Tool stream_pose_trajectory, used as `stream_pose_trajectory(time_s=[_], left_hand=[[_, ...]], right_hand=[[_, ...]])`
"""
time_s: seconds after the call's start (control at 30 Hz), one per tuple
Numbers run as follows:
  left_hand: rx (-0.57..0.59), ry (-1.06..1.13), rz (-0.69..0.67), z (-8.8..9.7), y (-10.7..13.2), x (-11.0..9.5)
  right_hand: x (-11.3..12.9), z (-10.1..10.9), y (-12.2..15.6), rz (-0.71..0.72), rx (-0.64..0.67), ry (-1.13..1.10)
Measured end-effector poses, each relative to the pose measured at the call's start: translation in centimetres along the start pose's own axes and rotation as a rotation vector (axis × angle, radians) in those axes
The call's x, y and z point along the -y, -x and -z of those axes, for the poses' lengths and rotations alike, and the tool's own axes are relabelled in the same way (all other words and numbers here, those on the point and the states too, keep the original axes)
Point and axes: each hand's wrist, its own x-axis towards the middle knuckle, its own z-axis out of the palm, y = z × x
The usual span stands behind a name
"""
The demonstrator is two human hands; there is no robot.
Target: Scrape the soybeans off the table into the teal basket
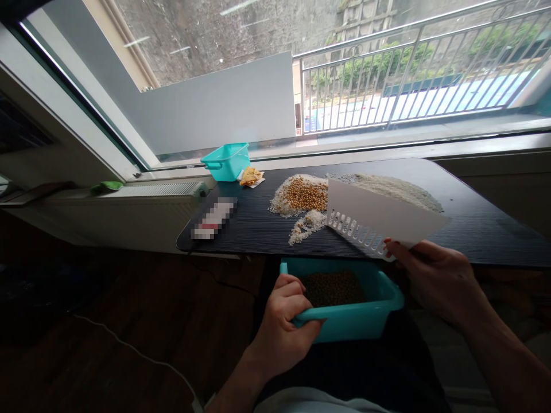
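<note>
My left hand point(286, 318) grips the near left corner of a teal plastic bin point(353, 321) at my lap, fingers over the rim. Inside the bin lies a layer of small brown round beans or grains point(333, 288). Between the fingers and thumb of my right hand point(434, 275) is a white sheet point(383, 215) with a row of slots along its lower edge. It is held tilted over the dark table. To its left is a pile of white grains topped with golden-brown beans point(305, 192). A small clump of white grains point(306, 226) lies in front. Behind the sheet spreads a larger pale grain heap point(400, 189).
The dark table point(253, 229) stands against the window. On its left are a second teal bin point(228, 162), a crumpled yellowish item on white paper point(251, 176) and a blurred-out flat object point(214, 218). A radiator point(159, 198) is at left; a white cable point(138, 351) crosses the floor.
</note>
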Motion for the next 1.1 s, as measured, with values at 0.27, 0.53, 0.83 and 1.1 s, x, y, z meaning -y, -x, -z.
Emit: stream_pose_trajectory(time_s=[0.27, 0.53, 0.83, 1.1], left_hand=[[-0.006, -0.004, 0.008, -0.1, 0.2, 0.1], [-0.018, 0.016, 0.023, -0.3, 0.3, 0.3], [-0.021, 0.015, 0.004, -0.3, 0.2, 0.4], [-0.022, 0.000, -0.042, -0.3, 0.1, 0.5]], right_hand=[[2.1, -3.0, -0.6, 0.142, 0.061, -0.013], [3.6, -4.6, -1.8, 0.232, 0.160, -0.007], [4.2, -3.6, -1.3, 0.221, 0.218, -0.008], [4.2, -3.3, -1.0, 0.199, 0.228, -0.050]])
